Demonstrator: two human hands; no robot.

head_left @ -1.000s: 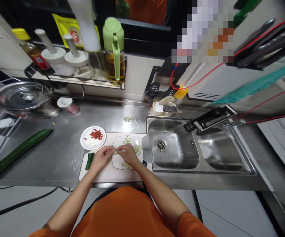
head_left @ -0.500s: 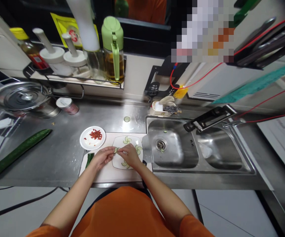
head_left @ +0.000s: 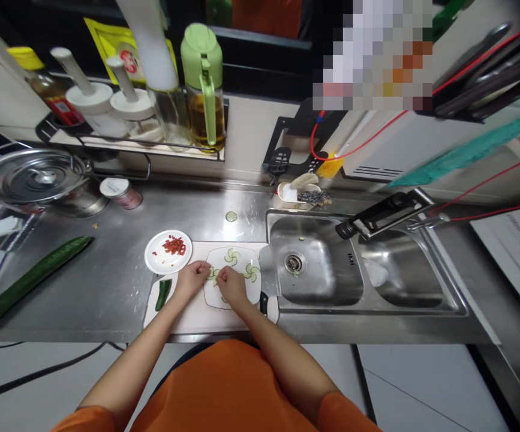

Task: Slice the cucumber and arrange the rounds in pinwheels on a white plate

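Observation:
A squarish white plate (head_left: 242, 303) lies on a white cutting board (head_left: 183, 321). Thin cucumber slices form pinwheels on it, one at the top (head_left: 231, 257) and one at the right (head_left: 252, 273). Over the plate's left side, my left hand (head_left: 192, 279) has its fingers pinched at the edge of some cucumber slices (head_left: 213, 275). From the other side my right hand (head_left: 233, 285) pinches the same slices, its fingertips partly hiding them. It also covers most of a lower pinwheel. A short piece of cucumber (head_left: 163, 294) rests on the board left of my left hand.
A round white plate (head_left: 152, 263) of chopped red bits stands behind the board. A knife (head_left: 264, 303) lies at the board's right, beside the double sink (head_left: 322, 264). A whole cucumber (head_left: 35, 282) is at far left. One slice (head_left: 231, 216) sits on the steel counter.
Both hands have lowered the cucumber slices from above the plate to its left side. My right hand has shifted slightly left and down, and my left hand has turned over more palm-down.

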